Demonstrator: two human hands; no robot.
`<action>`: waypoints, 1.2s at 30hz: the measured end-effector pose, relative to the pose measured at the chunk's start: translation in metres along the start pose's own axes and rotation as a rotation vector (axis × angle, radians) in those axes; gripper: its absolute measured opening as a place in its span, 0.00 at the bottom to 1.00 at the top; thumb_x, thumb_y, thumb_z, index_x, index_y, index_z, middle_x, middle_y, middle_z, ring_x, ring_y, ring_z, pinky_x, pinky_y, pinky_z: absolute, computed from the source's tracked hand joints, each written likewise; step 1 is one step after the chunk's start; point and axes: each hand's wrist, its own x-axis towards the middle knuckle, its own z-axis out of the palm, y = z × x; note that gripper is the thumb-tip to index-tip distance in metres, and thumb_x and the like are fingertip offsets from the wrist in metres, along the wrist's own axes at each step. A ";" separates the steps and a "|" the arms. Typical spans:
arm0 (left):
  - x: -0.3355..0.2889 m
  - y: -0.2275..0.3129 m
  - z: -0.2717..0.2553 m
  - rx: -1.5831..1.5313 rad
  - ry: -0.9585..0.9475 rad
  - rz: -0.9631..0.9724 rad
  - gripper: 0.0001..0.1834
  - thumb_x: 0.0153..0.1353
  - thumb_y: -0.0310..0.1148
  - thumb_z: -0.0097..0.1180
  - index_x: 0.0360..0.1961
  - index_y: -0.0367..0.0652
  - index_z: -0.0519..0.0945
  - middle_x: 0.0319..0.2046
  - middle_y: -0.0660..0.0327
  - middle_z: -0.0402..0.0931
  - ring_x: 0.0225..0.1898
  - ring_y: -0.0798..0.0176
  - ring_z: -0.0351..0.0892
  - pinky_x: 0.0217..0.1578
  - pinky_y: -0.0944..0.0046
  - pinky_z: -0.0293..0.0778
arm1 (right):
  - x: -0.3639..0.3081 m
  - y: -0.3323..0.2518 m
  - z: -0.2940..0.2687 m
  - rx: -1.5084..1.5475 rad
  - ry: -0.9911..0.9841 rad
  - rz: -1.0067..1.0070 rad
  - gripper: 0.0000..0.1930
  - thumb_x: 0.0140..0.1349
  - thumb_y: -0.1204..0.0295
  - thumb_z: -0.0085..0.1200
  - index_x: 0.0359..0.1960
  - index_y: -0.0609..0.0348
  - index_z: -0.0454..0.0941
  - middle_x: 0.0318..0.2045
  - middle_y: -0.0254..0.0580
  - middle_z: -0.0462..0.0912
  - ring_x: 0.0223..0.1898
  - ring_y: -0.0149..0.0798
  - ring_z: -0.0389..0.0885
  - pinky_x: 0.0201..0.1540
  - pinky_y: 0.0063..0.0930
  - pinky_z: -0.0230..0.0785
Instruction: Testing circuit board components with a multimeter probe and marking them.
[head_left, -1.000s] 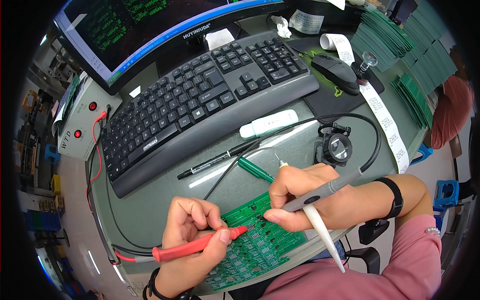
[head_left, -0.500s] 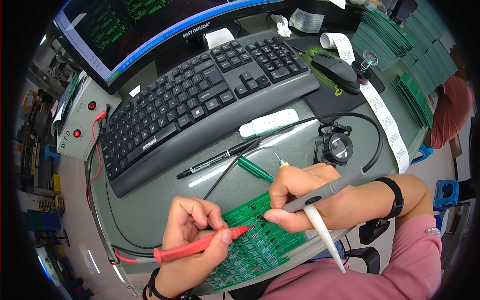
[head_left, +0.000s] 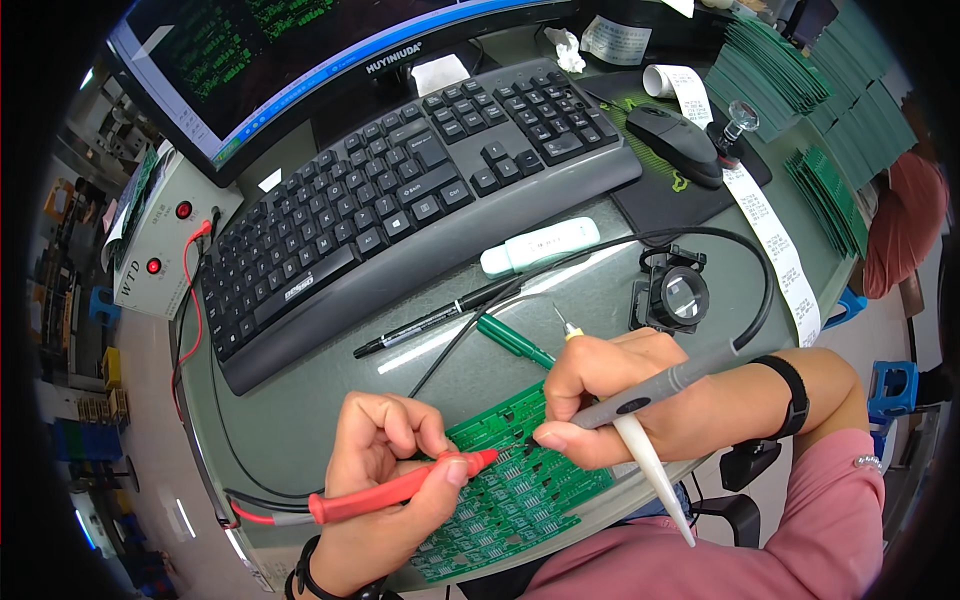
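My left hand [head_left: 390, 490] is closed round a red test probe [head_left: 385, 492], whose front end reaches over a green circuit board [head_left: 480, 535]. In my right hand [head_left: 640, 400] a grey test probe [head_left: 660, 385] is gripped, pointing down left toward the same board. Fingers hide its tip, so contact with the board cannot be made out. A white tapered stick [head_left: 655, 478] juts from below the right hand toward me. Just beyond that hand shows a needle-tipped tool with a yellow collar [head_left: 570, 329], partly hidden. The board lies at the table's near edge, under both hands.
Past the board lie a green pen [head_left: 512, 340], a black marker [head_left: 425, 324], a mint-coloured correction tape [head_left: 540, 246] and a black magnifier loupe [head_left: 683, 297]. A keyboard [head_left: 400, 200], mouse [head_left: 672, 143] and monitor [head_left: 300, 60] stand behind. Stacked green boards [head_left: 770, 75] are far right.
My right hand and the grey probe have shifted slightly to the right. My left hand keeps its place with the red probe.
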 end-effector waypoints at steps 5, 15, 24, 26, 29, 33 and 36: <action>-0.001 0.000 0.000 0.008 0.006 0.002 0.21 0.57 0.16 0.57 0.39 0.42 0.57 0.38 0.55 0.65 0.37 0.71 0.72 0.40 0.69 0.75 | 0.001 -0.002 0.000 -0.028 -0.007 -0.006 0.12 0.59 0.70 0.60 0.30 0.59 0.67 0.20 0.39 0.73 0.19 0.39 0.72 0.21 0.30 0.65; 0.006 0.000 0.005 0.075 -0.003 0.007 0.19 0.56 0.16 0.55 0.38 0.43 0.58 0.37 0.57 0.65 0.34 0.69 0.73 0.39 0.67 0.76 | -0.003 -0.003 -0.006 -0.073 0.012 0.039 0.12 0.58 0.70 0.60 0.31 0.58 0.67 0.20 0.39 0.73 0.19 0.41 0.73 0.22 0.32 0.65; -0.009 0.013 0.007 0.144 0.003 -0.017 0.12 0.63 0.18 0.50 0.39 0.44 0.61 0.38 0.60 0.67 0.37 0.64 0.76 0.42 0.64 0.76 | -0.001 0.006 0.017 -0.013 0.174 -0.131 0.13 0.57 0.72 0.59 0.30 0.58 0.64 0.18 0.39 0.71 0.18 0.45 0.74 0.19 0.35 0.65; -0.007 0.012 0.008 0.155 -0.016 -0.014 0.13 0.63 0.17 0.50 0.39 0.44 0.61 0.39 0.60 0.67 0.37 0.64 0.76 0.42 0.64 0.76 | -0.003 0.008 0.015 -0.042 0.112 -0.085 0.13 0.58 0.71 0.58 0.32 0.58 0.64 0.18 0.41 0.71 0.19 0.49 0.75 0.20 0.38 0.65; -0.006 0.012 0.009 0.205 0.006 -0.003 0.12 0.63 0.18 0.50 0.39 0.44 0.61 0.39 0.59 0.67 0.38 0.64 0.76 0.42 0.64 0.76 | -0.002 0.009 0.014 -0.037 0.117 -0.072 0.13 0.57 0.70 0.58 0.33 0.58 0.64 0.18 0.43 0.73 0.21 0.53 0.76 0.22 0.40 0.66; -0.005 0.016 0.018 0.201 0.022 -0.004 0.12 0.63 0.18 0.51 0.38 0.44 0.61 0.39 0.59 0.66 0.38 0.64 0.75 0.42 0.64 0.75 | -0.001 0.015 0.014 -0.002 0.163 -0.158 0.15 0.54 0.70 0.61 0.35 0.60 0.65 0.17 0.46 0.74 0.21 0.58 0.76 0.23 0.44 0.67; -0.005 0.013 0.015 0.195 0.008 0.001 0.13 0.63 0.18 0.51 0.38 0.44 0.61 0.38 0.59 0.66 0.37 0.64 0.74 0.41 0.64 0.74 | -0.002 0.014 0.014 -0.002 0.152 -0.149 0.15 0.53 0.71 0.60 0.34 0.63 0.66 0.16 0.49 0.75 0.21 0.60 0.77 0.23 0.44 0.68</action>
